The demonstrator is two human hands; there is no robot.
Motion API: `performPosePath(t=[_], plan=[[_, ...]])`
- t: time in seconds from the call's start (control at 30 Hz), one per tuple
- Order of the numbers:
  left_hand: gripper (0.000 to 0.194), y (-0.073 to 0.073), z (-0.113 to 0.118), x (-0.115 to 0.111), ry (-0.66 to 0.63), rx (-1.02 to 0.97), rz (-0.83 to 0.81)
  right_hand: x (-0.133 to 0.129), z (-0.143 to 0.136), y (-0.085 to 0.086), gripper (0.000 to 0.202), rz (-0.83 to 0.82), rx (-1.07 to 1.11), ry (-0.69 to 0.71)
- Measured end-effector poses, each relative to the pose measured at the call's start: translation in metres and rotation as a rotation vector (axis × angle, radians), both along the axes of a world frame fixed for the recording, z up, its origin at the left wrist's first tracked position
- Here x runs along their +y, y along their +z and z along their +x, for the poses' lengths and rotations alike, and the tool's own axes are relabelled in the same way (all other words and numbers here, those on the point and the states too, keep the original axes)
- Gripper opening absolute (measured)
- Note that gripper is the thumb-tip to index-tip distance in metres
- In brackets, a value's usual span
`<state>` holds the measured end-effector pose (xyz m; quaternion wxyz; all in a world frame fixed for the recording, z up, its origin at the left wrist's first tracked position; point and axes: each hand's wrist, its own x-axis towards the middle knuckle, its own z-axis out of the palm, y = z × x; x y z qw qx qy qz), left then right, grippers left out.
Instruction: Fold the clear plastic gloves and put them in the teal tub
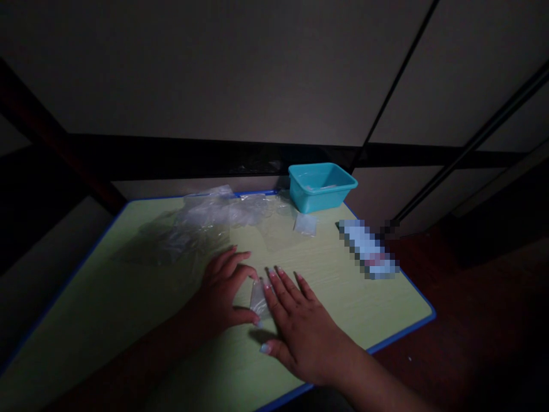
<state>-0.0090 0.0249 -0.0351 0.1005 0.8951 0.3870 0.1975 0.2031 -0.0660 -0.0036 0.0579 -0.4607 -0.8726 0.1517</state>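
Note:
A small folded clear plastic bag (259, 300) lies on the table between my hands. My left hand (223, 292) has its thumb and index finger curved around the bag's left side, touching its near and far corners. The other fingers of that hand are bent above the tabletop. My right hand (298, 323) lies flat with its fingers stretched over the bag's right part, which they hide. Beyond the hands, a loose heap of clear plastic bags (214, 212) spreads across the back left. Another small folded plastic bag (306, 224) rests in front of the turquoise bin.
The turquoise bin (322, 197) stands at the table's back right with some pale things inside. A pixelated flat object (369, 250) lies near the right edge. The pale green table (343, 315) has a blue rim, and cabinet panels (214, 74) rise behind it.

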Motion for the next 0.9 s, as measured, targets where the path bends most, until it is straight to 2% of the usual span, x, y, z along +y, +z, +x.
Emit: performPosePath(t=[0.3, 0.4, 0.53, 0.73, 0.9], plan=[[0.065, 0.005, 0.001, -0.001, -0.009, -0.041, 0.000, 0.001, 0.003, 0.000, 0.066, -0.039, 0.065, 0.000], [0.051, 0.013, 0.002, -0.005, -0.069, -0.102, 0.047, 0.000, 0.003, 0.000, 0.062, -0.031, 0.076, -0.006], [0.019, 0.019, 0.007, -0.013, -0.132, -0.134, 0.122, 0.001, 0.003, 0.000, 0.060, -0.031, 0.072, -0.006], [0.012, 0.015, 0.013, -0.013, -0.044, -0.101, 0.146, 0.002, 0.003, -0.003, 0.063, 0.002, 0.065, -0.010], [0.013, 0.022, 0.020, -0.015, 0.015, -0.111, 0.101, 0.001, 0.002, -0.004, 0.064, 0.057, 0.062, -0.009]])
